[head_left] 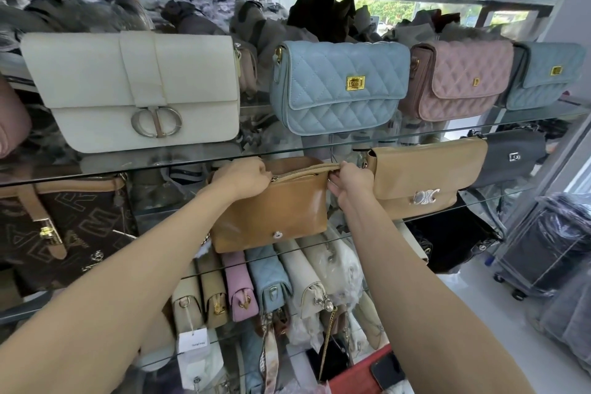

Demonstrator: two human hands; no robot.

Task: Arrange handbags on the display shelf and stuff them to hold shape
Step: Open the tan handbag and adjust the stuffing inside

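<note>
Grip: both hands grasp the tan handbag point(271, 211) at its top edge; the left hand point(243, 176) pinches the left end of the zipper point(303, 171), the right hand point(351, 184) pinches the right end.
Display shelf: glass display shelf point(192, 166) in several tiers; the tan handbag sits on the middle tier, under the upper pane's front edge.
White flap bag: white flap bag point(134, 89) on the upper tier, up and left of the hands.
Brown monogram bag: brown monogram bag point(64, 227) on the middle tier, well to the left of the tan handbag.
Blue quilted bag: blue quilted bag point(339, 86) on the upper tier, above the right hand, with a pink quilted bag point(460, 80) just beside it on the right.
Beige flap bag: beige flap bag point(425, 176) on the middle tier, just right of the right hand, touching or nearly so.
Lower row: small bags point(265, 281) stand side by side on the tier below.
Step in hand: probably working the top zipper; it looks partly open. Whether stuffing is inside cannot be told.
Next move: likely steady one end, draw the slider along, then square the handbag upright between its neighbours.
</note>
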